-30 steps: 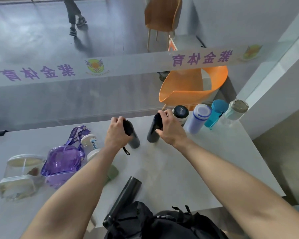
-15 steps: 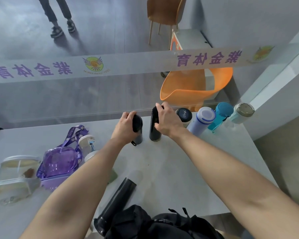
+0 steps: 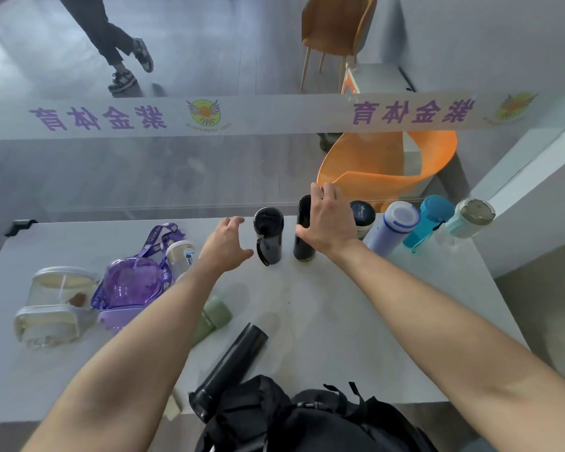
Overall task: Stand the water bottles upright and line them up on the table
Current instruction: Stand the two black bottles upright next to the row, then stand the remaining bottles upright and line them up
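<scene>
Two black bottles stand upright side by side at the far edge of the grey table (image 3: 356, 321). My left hand (image 3: 224, 246) is open just left of the strapped black bottle (image 3: 268, 236), not touching it. My right hand (image 3: 328, 220) wraps the slim black bottle (image 3: 302, 243), thumb across its front, fingers behind its top. To the right stand a black-lidded bottle (image 3: 362, 212), a lavender bottle (image 3: 393, 228), a teal bottle (image 3: 429, 220) and a mint bottle (image 3: 470, 216). A long black bottle (image 3: 232, 363) and a green bottle (image 3: 214, 316) lie on their sides near me.
At the left lie a purple jug (image 3: 131, 285), a clear jug (image 3: 53, 301) and a small white-lidded bottle (image 3: 180, 256). A black backpack (image 3: 307, 419) sits at the near edge. A glass wall (image 3: 177, 177) rises behind the table, with an orange chair (image 3: 388, 164) and a walking person beyond it.
Both black bottles went from tilted to upright next to the row. My left hand has let go of the strapped bottle and drawn back to the left.
</scene>
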A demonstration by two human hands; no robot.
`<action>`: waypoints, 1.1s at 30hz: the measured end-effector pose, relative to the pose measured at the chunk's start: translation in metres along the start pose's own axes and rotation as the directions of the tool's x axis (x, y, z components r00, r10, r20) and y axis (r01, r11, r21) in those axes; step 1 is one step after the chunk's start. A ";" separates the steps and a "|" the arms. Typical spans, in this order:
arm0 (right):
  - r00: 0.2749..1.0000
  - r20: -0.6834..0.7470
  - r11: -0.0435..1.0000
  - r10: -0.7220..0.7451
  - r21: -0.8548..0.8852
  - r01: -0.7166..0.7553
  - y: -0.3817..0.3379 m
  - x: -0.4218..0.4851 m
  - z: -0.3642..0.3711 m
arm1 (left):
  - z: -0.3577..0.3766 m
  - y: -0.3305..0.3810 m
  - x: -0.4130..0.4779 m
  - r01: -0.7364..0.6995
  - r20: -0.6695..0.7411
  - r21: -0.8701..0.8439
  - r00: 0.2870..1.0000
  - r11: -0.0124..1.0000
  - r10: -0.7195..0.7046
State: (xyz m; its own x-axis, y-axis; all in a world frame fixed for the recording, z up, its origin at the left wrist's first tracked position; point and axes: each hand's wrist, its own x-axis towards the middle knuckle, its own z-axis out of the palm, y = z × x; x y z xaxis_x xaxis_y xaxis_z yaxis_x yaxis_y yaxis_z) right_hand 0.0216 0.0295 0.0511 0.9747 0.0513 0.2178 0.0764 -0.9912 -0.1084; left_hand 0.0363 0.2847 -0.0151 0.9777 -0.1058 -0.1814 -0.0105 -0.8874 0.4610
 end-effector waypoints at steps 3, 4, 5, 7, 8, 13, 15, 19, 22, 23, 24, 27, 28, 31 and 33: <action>0.974 -0.173 0.987 -0.144 0.045 0.154 -0.012 -0.015 -0.004 | -0.006 -0.015 -0.022 0.039 -0.005 0.053 0.999 0.998 -0.039; 0.959 -0.197 0.970 -0.206 0.091 0.227 -0.018 -0.023 -0.004 | -0.008 -0.018 -0.030 0.053 -0.004 0.076 0.999 0.996 -0.053; 0.943 -0.197 0.942 -0.267 0.152 0.298 -0.025 -0.033 -0.002 | -0.010 -0.021 -0.040 0.067 -0.003 0.095 0.998 0.993 -0.067; 0.913 -0.118 0.877 -0.392 0.251 0.409 -0.040 -0.058 0.006 | -0.010 -0.028 -0.062 0.100 0.009 0.107 0.995 0.989 -0.101; 0.887 -0.042 0.847 -0.460 0.277 0.453 -0.047 -0.072 0.013 | -0.010 -0.031 -0.074 0.121 0.017 0.104 0.992 0.987 -0.123; 0.563 0.390 0.683 -0.728 0.349 0.642 -0.089 -0.145 0.067 | 0.006 -0.067 -0.136 0.218 0.005 0.089 0.976 0.972 -0.219; 0.428 0.557 0.655 -0.712 0.307 0.690 -0.097 -0.168 0.088 | 0.013 -0.080 -0.160 0.277 0.019 0.109 0.959 0.955 -0.281; 0.387 0.622 0.607 -0.681 0.184 0.773 -0.098 -0.199 0.119 | 0.026 -0.101 -0.204 0.388 0.017 0.149 0.919 0.910 -0.394; 0.427 0.600 0.633 -0.676 0.178 0.753 -0.096 -0.205 0.128 | 0.031 -0.110 -0.230 0.447 -0.027 0.167 0.893 0.879 -0.449; 0.441 0.595 0.647 -0.672 0.183 0.740 -0.096 -0.205 0.129 | 0.033 -0.115 -0.236 0.462 -0.045 0.171 0.886 0.870 -0.462; 0.460 0.590 0.667 -0.664 0.190 0.720 -0.096 -0.205 0.130 | 0.033 -0.119 -0.241 0.472 -0.054 0.178 0.881 0.863 -0.471; 0.554 0.566 0.765 -0.610 0.240 0.597 -0.089 -0.206 0.132 | 0.032 -0.130 -0.247 0.470 -0.064 0.195 0.882 0.861 -0.467; 0.599 0.558 0.808 -0.574 0.269 0.524 -0.086 -0.207 0.132 | 0.030 -0.131 -0.246 0.460 -0.061 0.199 0.887 0.865 -0.458; 0.727 0.545 0.887 -0.417 0.420 0.194 -0.075 -0.204 0.126 | 0.027 -0.131 -0.233 0.416 -0.040 0.217 0.908 0.883 -0.417; 0.782 0.542 0.866 -0.309 0.501 -0.005 -0.072 -0.200 0.123 | 0.026 -0.129 -0.221 0.386 -0.013 0.221 0.919 0.896 -0.393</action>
State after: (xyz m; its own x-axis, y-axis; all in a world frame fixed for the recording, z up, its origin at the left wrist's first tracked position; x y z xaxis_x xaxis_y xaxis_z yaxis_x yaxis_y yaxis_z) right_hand -0.1532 0.1055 -0.1038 0.8524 0.4124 -0.3216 0.1665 -0.7970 -0.5806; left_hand -0.1837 0.4109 -0.0573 0.9057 0.2572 -0.3369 0.3216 -0.9348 0.1508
